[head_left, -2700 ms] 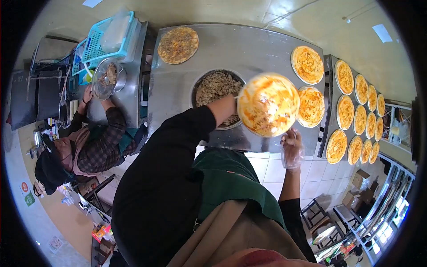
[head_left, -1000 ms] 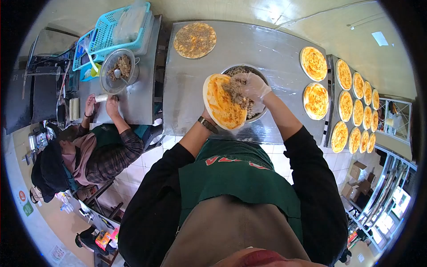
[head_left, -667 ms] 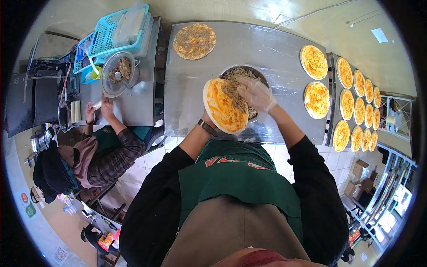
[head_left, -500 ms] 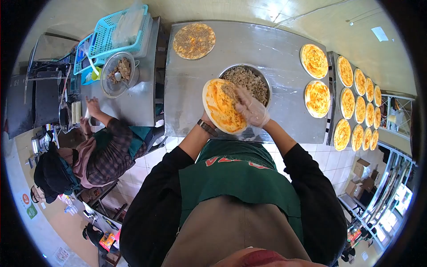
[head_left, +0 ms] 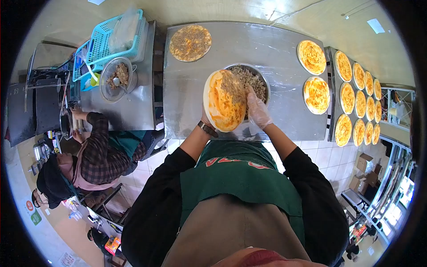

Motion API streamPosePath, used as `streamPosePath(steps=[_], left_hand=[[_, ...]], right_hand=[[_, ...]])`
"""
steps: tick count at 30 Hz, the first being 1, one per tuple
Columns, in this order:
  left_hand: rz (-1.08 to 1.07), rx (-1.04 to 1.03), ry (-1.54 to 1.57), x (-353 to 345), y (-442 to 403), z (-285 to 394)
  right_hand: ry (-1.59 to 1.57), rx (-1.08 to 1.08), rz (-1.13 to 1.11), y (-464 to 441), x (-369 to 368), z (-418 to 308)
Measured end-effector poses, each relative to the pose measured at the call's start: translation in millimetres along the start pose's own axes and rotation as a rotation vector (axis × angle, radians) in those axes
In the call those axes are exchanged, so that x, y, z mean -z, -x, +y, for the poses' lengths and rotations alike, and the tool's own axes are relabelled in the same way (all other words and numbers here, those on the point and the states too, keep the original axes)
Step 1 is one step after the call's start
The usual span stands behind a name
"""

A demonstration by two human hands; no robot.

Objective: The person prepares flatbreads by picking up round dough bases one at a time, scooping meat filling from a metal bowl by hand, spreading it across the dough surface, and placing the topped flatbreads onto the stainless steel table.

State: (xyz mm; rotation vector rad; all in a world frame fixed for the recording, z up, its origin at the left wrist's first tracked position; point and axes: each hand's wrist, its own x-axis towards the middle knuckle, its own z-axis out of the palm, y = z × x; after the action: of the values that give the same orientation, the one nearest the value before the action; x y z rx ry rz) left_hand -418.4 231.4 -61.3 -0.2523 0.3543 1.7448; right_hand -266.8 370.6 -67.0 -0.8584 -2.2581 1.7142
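My left hand is underneath a round flat pizza base (head_left: 222, 109) and supports it, its fingers hidden behind the base. Orange-red sauce covers the tilted base, and a patch of brown minced topping lies on its upper right. In a clear plastic glove, my right hand (head_left: 259, 110) is beside the base's right edge, over the near side of a metal bowl (head_left: 267, 80). Its fingers are stretched toward the minced topping (head_left: 250, 75) in that bowl. I cannot tell whether it touches the base's edge.
At the table's (head_left: 280, 40) far left lies a topped pizza base (head_left: 190, 43); two sauced ones (head_left: 312, 57) are at right. Several more fill a side table (head_left: 343, 98). On the left a co-worker (head_left: 91, 151) works beside a bowl (head_left: 120, 79) and turquoise basket (head_left: 100, 46).
My right hand has moved off the topping on the base, to its right edge by the bowl. The base has turned slightly, and the co-worker's hands have shifted left and down.
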Motion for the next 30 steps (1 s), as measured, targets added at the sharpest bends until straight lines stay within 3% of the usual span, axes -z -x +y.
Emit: streamPosePath(steps=[2,3,5,6,8,12,14,15,17,21,23,25,26,28,29,30], left_hand=[[0.011,-0.022,-0.035,2,-2,0],[-0.035,-0.022,-0.088,2,-3,-1],[-0.082,-0.025,-0.142,0,-4,0],[-0.082,-0.028,-0.137,-1,-6,-1],[-0.079,-0.034,-0.126,-3,-12,4],[-0.072,-0.044,-0.105,-4,-16,15],[-0.068,-0.051,-0.096,-3,-7,20],[-0.068,-0.053,-0.092,-2,-2,20],[-0.064,-0.059,-0.082,-2,5,19],[-0.041,-0.073,-0.057,0,7,20],[-0.040,-0.081,-0.049,-2,2,23],[-0.042,-0.088,-0.039,-5,-3,24],[-0.041,-0.092,-0.036,-6,-7,26],[-0.040,-0.101,-0.027,-8,-11,22],[-0.040,-0.107,-0.020,-9,-13,21],[-0.038,-0.110,-0.011,-8,-11,21]], right_hand=[[-0.374,-0.077,0.016,-3,-17,46],[-0.371,-0.076,0.018,-4,-12,29],[-0.906,-0.389,0.091,-10,-1,-28],[-0.905,-0.389,0.090,-13,1,-26],[-0.746,-0.216,-0.005,-23,11,-21],[-0.598,-0.138,-0.083,-47,32,8],[0.063,-0.196,-0.058,-60,37,22],[0.062,-0.195,-0.059,-57,36,13],[0.918,-0.068,-0.146,-44,27,-20],[1.097,-0.115,-0.205,-44,2,-31],[1.115,-0.048,-0.217,-65,-4,17],[0.799,-0.154,-0.314,-78,-1,35],[0.799,-0.151,-0.315,-77,5,37],[0.231,-0.300,-0.273,-71,22,9],[0.234,-0.298,-0.277,-66,30,-14],[-0.127,-0.416,-0.287,-57,37,-40]])
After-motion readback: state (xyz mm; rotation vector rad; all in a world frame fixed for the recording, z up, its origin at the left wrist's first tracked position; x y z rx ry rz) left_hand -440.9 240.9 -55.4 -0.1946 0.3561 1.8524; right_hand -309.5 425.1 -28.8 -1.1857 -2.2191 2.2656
